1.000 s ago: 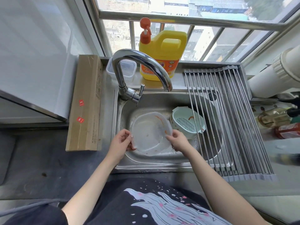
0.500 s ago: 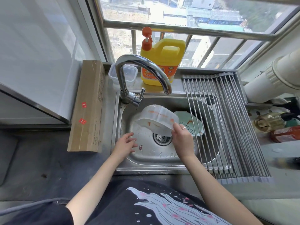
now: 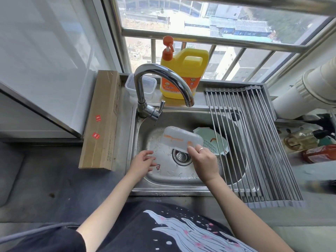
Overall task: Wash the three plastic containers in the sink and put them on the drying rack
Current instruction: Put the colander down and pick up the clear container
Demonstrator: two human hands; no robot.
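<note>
Fingers of right hand (image 3: 203,161) pinch tilted clear container (image 3: 181,140); left hand (image 3: 142,164) relaxed, empty.

I see a steel sink unit (image 3: 131,124) set into a grey countertop (image 3: 54,182). A long cardboard box (image 3: 101,120) lies along the counter just left of the basin, and on the back ledge stand a clear plastic tub (image 3: 151,84) and a yellow detergent jug (image 3: 183,73), side by side behind the faucet (image 3: 145,99). A roll-up drying rack (image 3: 254,142) spans the basin's right part, and bottles (image 3: 300,140) lie on the counter to the right.
</note>
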